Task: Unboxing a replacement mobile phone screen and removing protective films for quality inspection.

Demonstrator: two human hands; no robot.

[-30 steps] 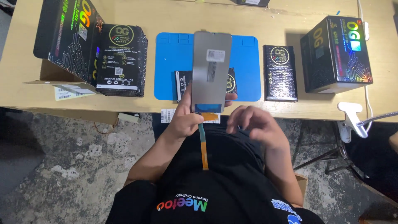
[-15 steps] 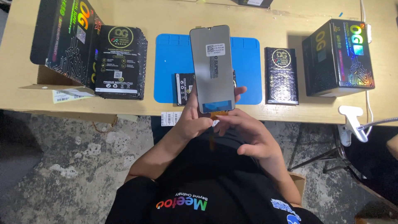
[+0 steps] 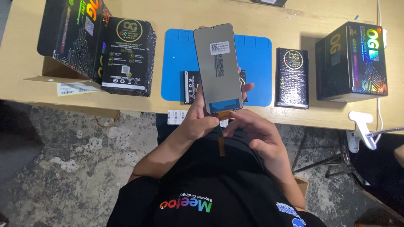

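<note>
small black box [image 3: 191,86] half hidden behind screen panel [image 3: 217,67], top box [image 3: 269,2] cut off

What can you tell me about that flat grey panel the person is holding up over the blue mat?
The grey panel is a thin, flat phone-screen part with rounded corners, a small white sticker near its top and a blue patch at the bottom. An orange ribbon strip hangs below it. The left hand grips its lower edge, holding it upright; the right hand touches the ribbon's top.

Pale wooden table [image 3: 294,12] under even light, mottled grey concrete floor [image 3: 63,168], metal stand legs [image 3: 324,162] at right
</note>
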